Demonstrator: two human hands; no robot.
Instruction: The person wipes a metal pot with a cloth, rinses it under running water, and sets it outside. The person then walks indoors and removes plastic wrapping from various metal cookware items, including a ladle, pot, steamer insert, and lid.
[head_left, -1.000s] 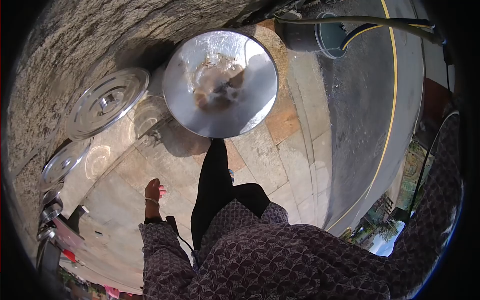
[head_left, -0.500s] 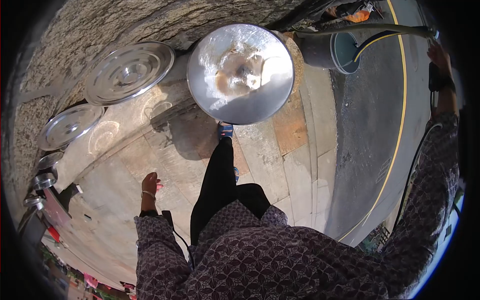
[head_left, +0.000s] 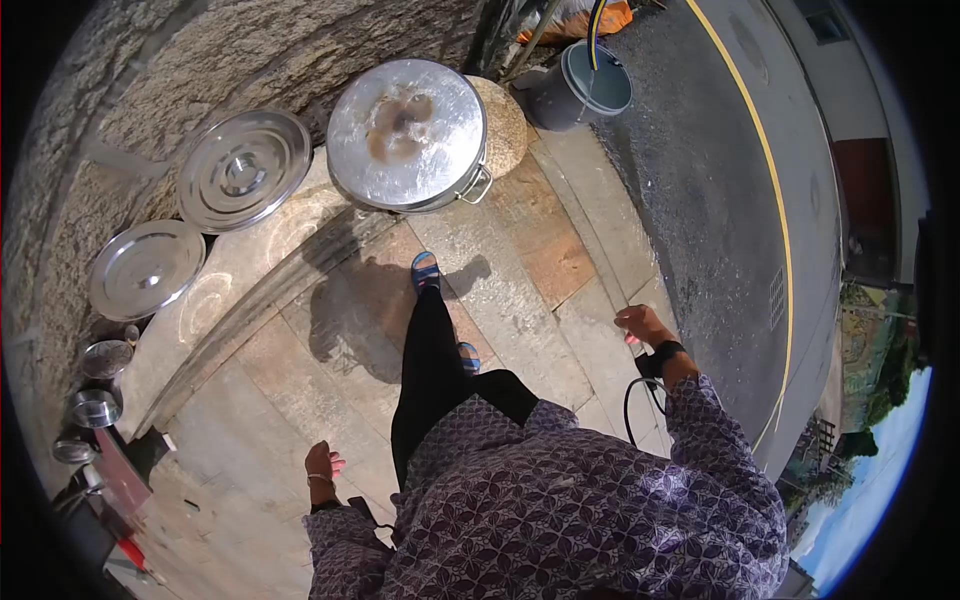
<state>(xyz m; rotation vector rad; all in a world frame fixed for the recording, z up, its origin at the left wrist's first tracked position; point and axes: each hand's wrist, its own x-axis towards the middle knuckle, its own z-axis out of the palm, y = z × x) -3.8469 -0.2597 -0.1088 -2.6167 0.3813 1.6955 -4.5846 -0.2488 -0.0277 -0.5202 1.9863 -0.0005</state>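
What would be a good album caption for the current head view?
Two bare hands, nothing in them, below an upturned pot, two lids and a bucket.

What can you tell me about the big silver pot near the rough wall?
The pot looks like shiny metal and appears turned upside down: a broad, round, flat face points up, scuffed, with brownish stains around its middle. A looped metal handle sticks out from its side. It sits by the rough wall, partly overlapping a round tan piece in view; what supports it is hidden. Neither hand touches it.
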